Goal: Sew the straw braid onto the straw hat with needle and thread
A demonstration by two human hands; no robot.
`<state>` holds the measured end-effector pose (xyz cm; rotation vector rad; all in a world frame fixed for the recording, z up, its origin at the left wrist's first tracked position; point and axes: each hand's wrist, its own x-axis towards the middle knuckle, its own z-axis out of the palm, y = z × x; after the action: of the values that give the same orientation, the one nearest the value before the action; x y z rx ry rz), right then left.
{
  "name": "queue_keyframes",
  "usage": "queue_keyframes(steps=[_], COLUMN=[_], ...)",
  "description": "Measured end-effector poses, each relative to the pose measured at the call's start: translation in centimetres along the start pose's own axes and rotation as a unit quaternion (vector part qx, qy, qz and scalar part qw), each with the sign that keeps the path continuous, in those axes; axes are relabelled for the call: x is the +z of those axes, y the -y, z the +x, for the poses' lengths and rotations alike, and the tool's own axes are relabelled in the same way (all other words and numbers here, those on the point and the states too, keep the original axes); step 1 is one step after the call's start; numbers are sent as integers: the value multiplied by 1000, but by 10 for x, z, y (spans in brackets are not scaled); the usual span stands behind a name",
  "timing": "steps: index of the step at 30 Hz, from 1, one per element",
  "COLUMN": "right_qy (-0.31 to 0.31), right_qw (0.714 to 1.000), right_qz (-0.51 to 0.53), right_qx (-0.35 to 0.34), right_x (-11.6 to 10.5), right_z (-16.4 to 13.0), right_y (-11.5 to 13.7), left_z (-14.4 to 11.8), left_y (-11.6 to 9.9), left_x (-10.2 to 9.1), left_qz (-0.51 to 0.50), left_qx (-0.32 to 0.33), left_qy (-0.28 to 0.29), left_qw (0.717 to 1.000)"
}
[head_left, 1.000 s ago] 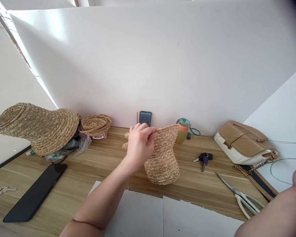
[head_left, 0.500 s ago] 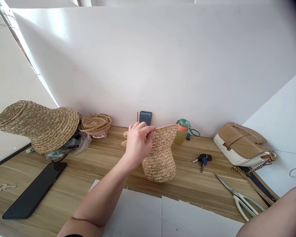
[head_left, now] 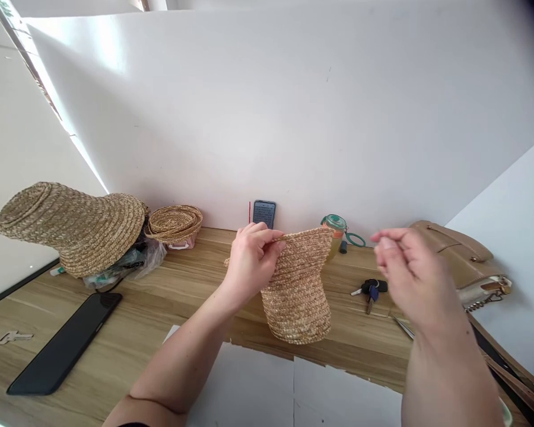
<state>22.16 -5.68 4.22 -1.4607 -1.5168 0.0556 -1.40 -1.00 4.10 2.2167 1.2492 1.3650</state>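
my left hand (head_left: pixel 253 261) pinching the rim of the woven straw hat (head_left: pixel 299 284), crown down on the table (head_left: pixel 169 296); my right hand (head_left: pixel 412 279) loosely curled, holding nothing i can see, near the keys (head_left: pixel 370 288)

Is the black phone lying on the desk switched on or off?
Its screen looks off: the black phone lies flat on the wooden desk, its face dark all over.
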Motion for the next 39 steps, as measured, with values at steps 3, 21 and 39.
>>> queue_keyframes(steps=[3, 21, 39], right_qy=[69, 59, 64], right_qw=[994, 989, 990], right_qz=[78, 35, 16], right_qx=[-44, -130, -124], right_x=[15, 36, 38], right_z=[-19, -31, -30], right_y=[30, 44, 45], left_z=[-2, -6, -8], left_y=[-4, -11, -14], left_x=[0, 7, 8], left_qz=[-32, -32, 15], left_qx=[-4, 9, 43], left_qy=[21, 40, 35], left_qw=[999, 999, 998])
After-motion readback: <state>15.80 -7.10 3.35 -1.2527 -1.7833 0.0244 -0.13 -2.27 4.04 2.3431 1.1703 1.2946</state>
